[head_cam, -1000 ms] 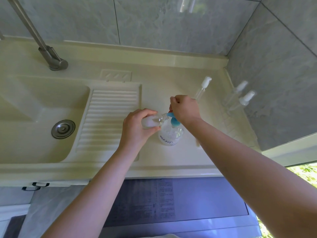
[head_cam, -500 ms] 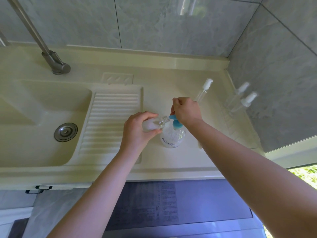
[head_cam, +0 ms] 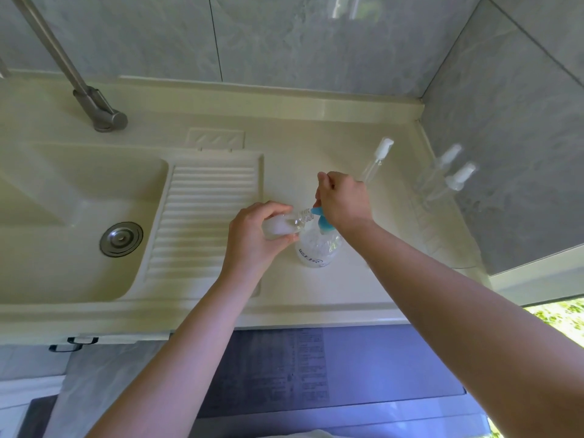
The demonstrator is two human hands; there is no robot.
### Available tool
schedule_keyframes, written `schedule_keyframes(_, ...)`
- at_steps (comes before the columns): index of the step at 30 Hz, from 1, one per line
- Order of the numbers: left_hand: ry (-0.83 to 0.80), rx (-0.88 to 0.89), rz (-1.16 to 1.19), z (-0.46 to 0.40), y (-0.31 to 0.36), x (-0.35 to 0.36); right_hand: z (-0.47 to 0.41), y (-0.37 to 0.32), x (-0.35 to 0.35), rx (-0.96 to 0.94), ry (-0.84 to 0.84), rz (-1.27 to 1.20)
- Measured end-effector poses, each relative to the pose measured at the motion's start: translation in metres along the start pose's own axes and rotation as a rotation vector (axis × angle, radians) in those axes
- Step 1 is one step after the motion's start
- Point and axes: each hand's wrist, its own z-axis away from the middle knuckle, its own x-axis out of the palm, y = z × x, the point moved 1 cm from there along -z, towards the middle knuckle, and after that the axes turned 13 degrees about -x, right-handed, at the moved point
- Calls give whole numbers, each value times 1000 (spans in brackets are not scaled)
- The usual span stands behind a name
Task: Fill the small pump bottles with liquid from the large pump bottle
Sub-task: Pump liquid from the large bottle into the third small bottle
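The large clear pump bottle with a blue pump head stands on the cream counter. My right hand sits on top of the pump head with curled fingers. My left hand grips a small clear bottle, tilted on its side, its open threaded neck at the blue nozzle. A loose white pump top with its tube lies behind my right hand. Two more small pump bottles stand by the right wall.
A sink basin with a metal drain lies at the left, next to a ribbed washboard slope. A metal faucet rises at the back left. Grey tiled walls close the back and right.
Both hands and the bottles stay in nearly the same place. The view has shifted slightly, so everything sits a little lower in the frame.
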Motion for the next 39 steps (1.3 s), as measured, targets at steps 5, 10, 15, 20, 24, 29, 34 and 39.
schedule_keyframes(5, 8, 1, 3, 0, 2, -1, -1, 0, -3, 14, -12, -29)
schedule_keyframes(10, 12, -9, 3, 0, 1, 2, 4, 0, 0, -46, 0, 37)
schedule_keyframes(15, 13, 2, -14, 1, 0, 1, 4, 1, -2, 5, 12, -9)
schedule_keyframes(20, 26, 3, -9, 1, 1, -1, 2, 0, -4, 7, -19, -25)
schedule_keyframes(24, 34, -7, 1, -1, 1, 1, 0, 0, -4, -27, -57, 5)
schedule_keyframes(29, 26, 2, 6, -2, 4, 2, 3, 0, -3, -47, -38, 32)
schedule_keyframes(34, 26, 9, -10, -3, 3, 1, -4, 1, -7, 0, -82, -31)
schedule_keyframes(39, 25, 11, 15, -3, 7, -1, -5, 1, -5, -32, -108, 40)
